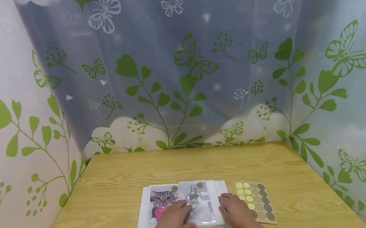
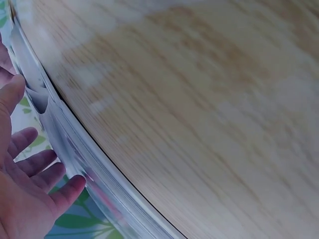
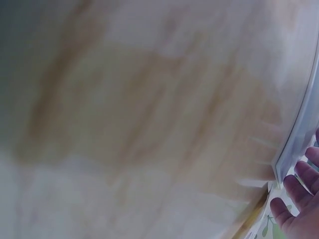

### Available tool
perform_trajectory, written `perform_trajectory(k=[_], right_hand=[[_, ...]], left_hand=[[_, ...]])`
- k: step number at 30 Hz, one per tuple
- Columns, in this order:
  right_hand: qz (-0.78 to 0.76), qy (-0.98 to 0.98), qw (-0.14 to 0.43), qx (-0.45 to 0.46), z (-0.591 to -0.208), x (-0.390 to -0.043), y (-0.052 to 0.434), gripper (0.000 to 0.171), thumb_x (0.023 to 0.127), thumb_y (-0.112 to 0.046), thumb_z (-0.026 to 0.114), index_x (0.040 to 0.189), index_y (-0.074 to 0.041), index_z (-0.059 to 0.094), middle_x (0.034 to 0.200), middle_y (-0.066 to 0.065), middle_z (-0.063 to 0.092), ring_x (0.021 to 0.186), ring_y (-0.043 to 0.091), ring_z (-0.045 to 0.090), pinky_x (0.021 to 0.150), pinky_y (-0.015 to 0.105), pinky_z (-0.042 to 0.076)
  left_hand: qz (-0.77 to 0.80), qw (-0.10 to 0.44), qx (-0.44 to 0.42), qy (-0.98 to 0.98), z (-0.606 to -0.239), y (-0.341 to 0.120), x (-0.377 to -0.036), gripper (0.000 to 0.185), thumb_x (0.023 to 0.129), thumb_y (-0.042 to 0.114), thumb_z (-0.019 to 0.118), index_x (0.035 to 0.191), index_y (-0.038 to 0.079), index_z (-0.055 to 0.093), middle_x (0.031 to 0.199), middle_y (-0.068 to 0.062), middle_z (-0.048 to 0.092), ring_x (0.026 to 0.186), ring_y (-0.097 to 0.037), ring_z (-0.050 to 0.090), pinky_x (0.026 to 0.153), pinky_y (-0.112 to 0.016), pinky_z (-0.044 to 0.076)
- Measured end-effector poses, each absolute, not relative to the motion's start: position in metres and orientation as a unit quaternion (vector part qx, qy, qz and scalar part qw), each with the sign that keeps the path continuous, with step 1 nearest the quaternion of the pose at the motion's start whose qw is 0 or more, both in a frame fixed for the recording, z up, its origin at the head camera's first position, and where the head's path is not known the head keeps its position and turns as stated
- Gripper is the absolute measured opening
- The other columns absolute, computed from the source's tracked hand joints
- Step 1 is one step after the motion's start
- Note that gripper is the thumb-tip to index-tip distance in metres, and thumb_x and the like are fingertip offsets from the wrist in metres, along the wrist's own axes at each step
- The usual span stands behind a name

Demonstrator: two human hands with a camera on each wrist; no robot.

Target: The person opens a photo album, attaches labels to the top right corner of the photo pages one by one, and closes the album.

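A photo album [image 1: 143, 224] with clear sleeves lies spread on the table. On its left, a photo of a cat [image 1: 163, 196] in pink has a round sticker [image 1: 174, 188] at its top right corner. Beside it, a pale grey-and-white photo [image 1: 203, 213] bears another round sticker [image 1: 199, 184]. My left hand [image 1: 172, 222] rests across both photos, hiding parts of them. In the left wrist view, the left fingers are spread against the sleeve [image 2: 70, 144]. My right hand [image 1: 237, 213] touches the album's right edge, its fingers fairly straight in the right wrist view.
A sheet of round stickers [image 1: 259, 199] in yellow, tan and dark rows lies right of the album, partly behind my right hand. The wooden table [image 1: 188, 162] ends at a patterned curtain [image 1: 181, 103] at the back, with similar cloth on both sides.
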State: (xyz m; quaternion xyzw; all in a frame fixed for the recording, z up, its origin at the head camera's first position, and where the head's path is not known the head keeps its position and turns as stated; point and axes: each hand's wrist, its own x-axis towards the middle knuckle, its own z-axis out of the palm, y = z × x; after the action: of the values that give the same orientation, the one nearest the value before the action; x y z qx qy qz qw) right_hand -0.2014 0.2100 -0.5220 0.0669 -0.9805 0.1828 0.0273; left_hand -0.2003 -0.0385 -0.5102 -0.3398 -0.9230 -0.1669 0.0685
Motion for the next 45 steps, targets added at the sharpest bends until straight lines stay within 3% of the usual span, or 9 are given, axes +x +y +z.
perform_trajectory(k=[9, 20, 27, 31, 37, 41, 45], right_hand=[[0.181, -0.981, 0.025, 0.063, -0.522, -0.201, 0.210, 0.036, 0.097, -0.021, 0.061, 0.127, -0.001, 0.063, 0.135, 0.018, 0.057, 0.126, 0.039, 0.051, 0.104, 0.058, 0.040], [0.184, -0.980, 0.032, 0.069, -0.525, -0.203, 0.212, 0.037, 0.097, -0.020, 0.061, 0.127, 0.000, 0.063, 0.134, 0.019, 0.057, 0.126, 0.039, 0.051, 0.103, 0.059, 0.041], [0.197, -0.973, 0.072, 0.098, -0.527, -0.200, 0.211, 0.033, 0.095, -0.013, 0.062, 0.126, -0.002, 0.064, 0.133, 0.020, 0.057, 0.125, 0.040, 0.053, 0.102, 0.057, 0.043], [0.189, -0.970, 0.088, 0.122, -0.526, -0.200, 0.209, 0.025, 0.096, -0.008, 0.058, 0.117, -0.002, 0.068, 0.126, 0.020, 0.061, 0.119, 0.040, 0.057, 0.101, 0.054, 0.045], [0.188, -0.973, 0.068, 0.118, -0.523, -0.200, 0.207, 0.032, 0.097, -0.018, 0.060, 0.121, 0.001, 0.066, 0.128, 0.022, 0.060, 0.122, 0.040, 0.054, 0.104, 0.055, 0.042], [0.195, -0.972, 0.060, 0.119, -0.524, -0.200, 0.207, 0.036, 0.096, -0.020, 0.062, 0.124, 0.003, 0.064, 0.130, 0.023, 0.058, 0.123, 0.041, 0.053, 0.105, 0.056, 0.040], [0.204, -0.971, 0.053, 0.116, -0.525, -0.201, 0.207, 0.036, 0.096, -0.020, 0.062, 0.124, 0.003, 0.064, 0.130, 0.024, 0.058, 0.124, 0.042, 0.052, 0.105, 0.057, 0.040]], left_hand=[[-0.156, 0.062, -0.349, -0.922, -0.511, -0.042, -0.199, 0.056, 0.080, 0.037, 0.079, 0.126, 0.009, 0.064, 0.137, -0.015, 0.056, 0.125, -0.033, 0.053, 0.104, -0.045, 0.045], [-0.197, 0.062, -0.356, -0.911, -0.508, -0.049, -0.202, 0.055, 0.087, 0.032, 0.075, 0.132, 0.005, 0.059, 0.129, -0.011, 0.061, 0.119, -0.027, 0.058, 0.101, -0.041, 0.048], [-0.262, 0.063, -0.325, -0.907, -0.509, -0.053, -0.197, 0.059, 0.089, 0.024, 0.070, 0.140, 0.000, 0.051, 0.133, -0.016, 0.059, 0.122, -0.033, 0.057, 0.103, -0.047, 0.046], [-0.367, 0.047, -0.302, -0.879, -0.506, -0.056, -0.193, 0.060, 0.091, 0.019, 0.068, 0.142, -0.004, 0.046, 0.131, -0.022, 0.059, 0.114, -0.036, 0.061, 0.094, -0.047, 0.052], [-0.487, 0.023, -0.246, -0.838, -0.499, -0.065, -0.190, 0.060, 0.093, 0.014, 0.067, 0.140, -0.013, 0.042, 0.116, -0.024, 0.064, 0.101, -0.033, 0.067, 0.082, -0.032, 0.058], [-0.526, 0.041, -0.190, -0.828, -0.494, -0.074, -0.187, 0.057, 0.091, 0.010, 0.069, 0.138, -0.012, 0.046, 0.107, -0.017, 0.068, 0.092, -0.022, 0.068, 0.078, -0.024, 0.057], [-0.598, 0.021, -0.147, -0.788, -0.489, -0.086, -0.185, 0.057, 0.090, 0.002, 0.066, 0.141, -0.011, 0.043, 0.112, -0.020, 0.065, 0.093, -0.023, 0.067, 0.075, -0.027, 0.058]])
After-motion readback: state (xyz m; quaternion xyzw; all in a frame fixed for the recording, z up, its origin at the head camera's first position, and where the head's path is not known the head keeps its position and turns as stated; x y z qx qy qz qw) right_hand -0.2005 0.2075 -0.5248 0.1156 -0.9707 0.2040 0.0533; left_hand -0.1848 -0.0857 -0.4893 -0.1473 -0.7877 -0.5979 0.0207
